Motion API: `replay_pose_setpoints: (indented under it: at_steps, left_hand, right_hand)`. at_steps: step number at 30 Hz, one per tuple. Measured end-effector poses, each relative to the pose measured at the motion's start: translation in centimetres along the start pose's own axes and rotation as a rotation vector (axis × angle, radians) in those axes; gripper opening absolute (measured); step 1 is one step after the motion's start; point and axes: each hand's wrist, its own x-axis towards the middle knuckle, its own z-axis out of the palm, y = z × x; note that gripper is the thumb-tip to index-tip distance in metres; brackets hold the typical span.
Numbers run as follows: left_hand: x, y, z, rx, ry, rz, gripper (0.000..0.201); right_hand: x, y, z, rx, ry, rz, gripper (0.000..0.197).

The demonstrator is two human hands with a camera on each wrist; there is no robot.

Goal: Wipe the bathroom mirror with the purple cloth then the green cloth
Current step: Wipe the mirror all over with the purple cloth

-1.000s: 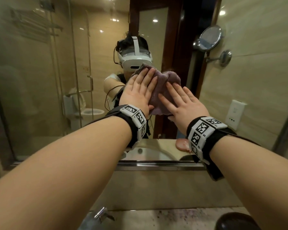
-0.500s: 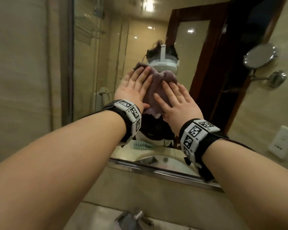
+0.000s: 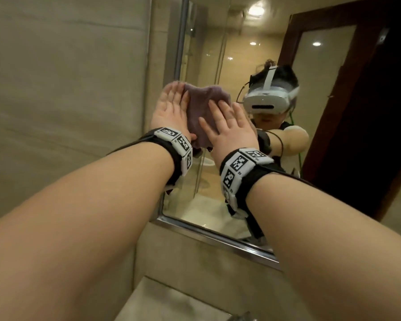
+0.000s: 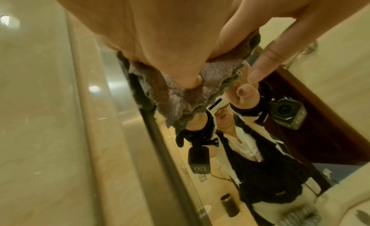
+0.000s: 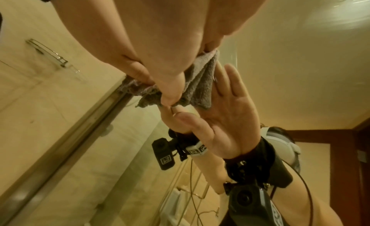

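Note:
The purple cloth (image 3: pixel 200 107) is pressed flat against the bathroom mirror (image 3: pixel 239 56), close to the mirror's left edge. My left hand (image 3: pixel 171 107) lies on the cloth's left side with straight fingers pointing up. My right hand (image 3: pixel 228 122) presses the right side, its fingers spread. In the left wrist view the cloth (image 4: pixel 180 99) bunches under my left hand (image 4: pixel 160 39) against the glass. The right wrist view shows folds of the cloth (image 5: pixel 200 80) under my right hand (image 5: pixel 160 39), with both hands reflected below. No green cloth is in view.
A beige tiled wall (image 3: pixel 67 89) meets the mirror's left side. A metal frame strip (image 3: pixel 218 237) runs along the mirror's bottom, above the counter (image 3: pixel 171 302) and a tap (image 3: pixel 243 317). A dark wooden door (image 3: pixel 357 112) shows in the reflection.
Both hands have slid the purple cloth leftwards across the glass, from the middle of the mirror to its left edge. Both palms have stayed flat on it.

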Motion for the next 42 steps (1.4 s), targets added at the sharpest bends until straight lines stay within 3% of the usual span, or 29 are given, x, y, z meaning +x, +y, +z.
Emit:
replay_pose_setpoints:
  at_steps: [8, 20, 27, 33, 42]
  left_hand:
    - [0.2, -1.2, 1.2, 0.075, 0.029, 0.056, 0.090]
    - [-0.5, 3.5, -2.2, -0.123, 0.103, 0.139, 0.092]
    - [-2.0, 9.8, -7.0, -0.240, 0.178, 0.283, 0.090]
    - [-3.7, 15.8, -12.0, -0.337, 0.244, 0.324, 0.092]
    - [-6.4, 24.7, -18.8, -0.348, 0.328, 0.449, 0.090]
  right_hand:
    - [0.9, -1.0, -0.4, -0.001, 0.013, -0.027, 0.072]
    - [-3.3, 5.4, 2.8, 0.027, 0.099, 0.026, 0.061]
    - [-8.7, 12.3, 5.7, 0.011, 0.078, 0.115, 0.062]
    - [-13.8, 17.9, 7.2, 0.013, 0.044, 0.222, 0.058]
    - [-21.2, 24.2, 9.1, 0.114, -0.021, 0.391, 0.057]
